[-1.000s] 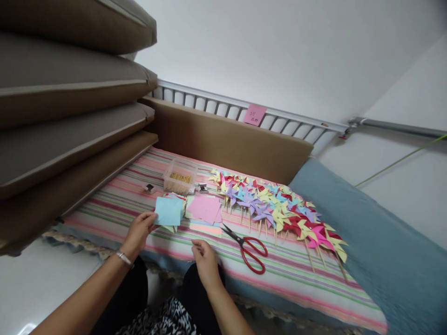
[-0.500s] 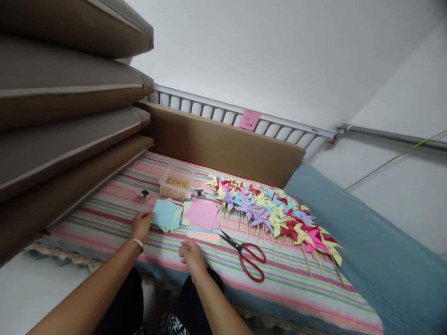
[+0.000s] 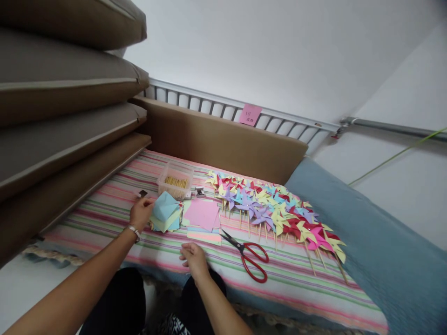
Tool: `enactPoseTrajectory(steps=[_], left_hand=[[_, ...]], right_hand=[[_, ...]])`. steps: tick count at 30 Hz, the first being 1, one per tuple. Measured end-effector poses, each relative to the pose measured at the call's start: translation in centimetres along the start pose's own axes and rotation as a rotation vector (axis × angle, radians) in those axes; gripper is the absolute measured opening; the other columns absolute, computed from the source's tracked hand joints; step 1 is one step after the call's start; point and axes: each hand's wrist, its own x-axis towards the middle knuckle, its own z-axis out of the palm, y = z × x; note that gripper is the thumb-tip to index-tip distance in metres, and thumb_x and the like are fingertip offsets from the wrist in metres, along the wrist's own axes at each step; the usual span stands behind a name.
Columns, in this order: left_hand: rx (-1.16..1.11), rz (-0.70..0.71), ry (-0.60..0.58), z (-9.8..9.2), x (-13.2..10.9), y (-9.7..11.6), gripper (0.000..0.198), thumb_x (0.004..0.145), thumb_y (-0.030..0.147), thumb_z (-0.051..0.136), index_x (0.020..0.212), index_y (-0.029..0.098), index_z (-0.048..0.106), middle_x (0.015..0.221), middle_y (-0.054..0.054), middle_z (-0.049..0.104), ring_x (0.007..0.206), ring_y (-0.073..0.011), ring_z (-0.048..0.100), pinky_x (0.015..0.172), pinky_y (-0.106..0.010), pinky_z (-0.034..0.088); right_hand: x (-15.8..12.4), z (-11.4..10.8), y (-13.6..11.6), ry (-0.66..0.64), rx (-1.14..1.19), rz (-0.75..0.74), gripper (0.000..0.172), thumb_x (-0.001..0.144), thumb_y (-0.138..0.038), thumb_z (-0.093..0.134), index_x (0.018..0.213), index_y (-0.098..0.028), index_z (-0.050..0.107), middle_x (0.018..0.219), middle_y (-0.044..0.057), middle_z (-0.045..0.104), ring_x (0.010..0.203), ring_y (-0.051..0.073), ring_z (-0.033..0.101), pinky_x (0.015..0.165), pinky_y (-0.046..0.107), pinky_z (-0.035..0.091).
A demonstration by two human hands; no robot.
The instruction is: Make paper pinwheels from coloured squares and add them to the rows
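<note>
Behind everything rises a white wall [image 3: 261,46], with the striped cloth [image 3: 300,288] spread before you and thick padded slabs [image 3: 70,97] stacked on your left. A brown board [image 3: 223,142] stands on edge in front of the radiator [image 3: 194,102]. Paper pinwheels [image 3: 261,204] lie massed to the right, most sticks towards you. The scissors [image 3: 240,248] lie slantwise, blades up and left, red handles nearer you. Your right hand [image 3: 195,260] rests near the cloth's front edge, fingers loosely bent, thumb slightly apart. Your left hand [image 3: 140,215] has its fingertips at the left edge of the blue sheet [image 3: 165,207]; whether they clamp it, I can't tell. That sheet is bent over the coloured squares [image 3: 165,224], one corner pointing away from you; being squarish, it shows no clear long axis. The pink note [image 3: 253,111] bears handwriting, too small to read surely.
</note>
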Motion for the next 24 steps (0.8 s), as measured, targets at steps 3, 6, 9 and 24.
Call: enactPoseTrajectory(steps=[3, 6, 9, 24], left_hand=[[-0.182, -0.073, -0.086, -0.5, -1.5, 1.5, 0.016, 0.056, 0.026, 0.069, 0.061, 0.018, 0.056, 0.058, 0.002, 0.059, 0.06, -0.017, 0.06, 0.06, -0.028, 0.047], [-0.339, -0.157, -0.224, -1.7, -4.9, 2.7, 0.021, 0.057, 0.028, 0.071, 0.062, 0.016, 0.055, 0.065, 0.0, 0.062, 0.066, -0.0196, 0.066, 0.066, -0.031, 0.051], [-0.426, -0.27, -0.338, -2.9, -9.2, 3.3, 0.02, 0.057, 0.021, 0.074, 0.066, 0.016, 0.057, 0.064, 0.0, 0.062, 0.067, -0.0223, 0.068, 0.062, -0.03, 0.052], [-0.415, -0.471, -0.826, -6.0, -16.9, 5.7, 0.035, 0.072, 0.044, 0.066, 0.092, 0.016, 0.069, 0.088, -0.009, 0.071, 0.079, -0.0205, 0.063, 0.07, -0.029, 0.046]], right_hand=[[-0.5, -0.1, -0.9, -0.011, 0.039, 0.004, 0.022, 0.06, -0.027, 0.072, 0.076, -0.014, 0.064, 0.062, 0.001, 0.064, 0.055, 0.013, 0.06, 0.042, 0.018, 0.039], [-1.4, 0.1, -2.5, -0.045, 0.111, 0.013, 0.037, 0.063, -0.043, 0.073, 0.084, -0.014, 0.065, 0.077, 0.006, 0.068, 0.066, 0.015, 0.064, 0.05, 0.021, 0.045], [-2.7, 0.6, -4.3, -0.11, 0.199, 0.045, 0.053, 0.071, -0.061, 0.061, 0.098, -0.015, 0.063, 0.095, 0.011, 0.069, 0.08, 0.02, 0.067, 0.062, 0.028, 0.052], [-8.6, -1.0, -10.1, -0.309, 0.237, -0.037, 0.046, 0.054, -0.037, 0.08, 0.09, -0.012, 0.067, 0.085, 0.008, 0.073, 0.072, 0.023, 0.067, 0.072, 0.036, 0.051]])
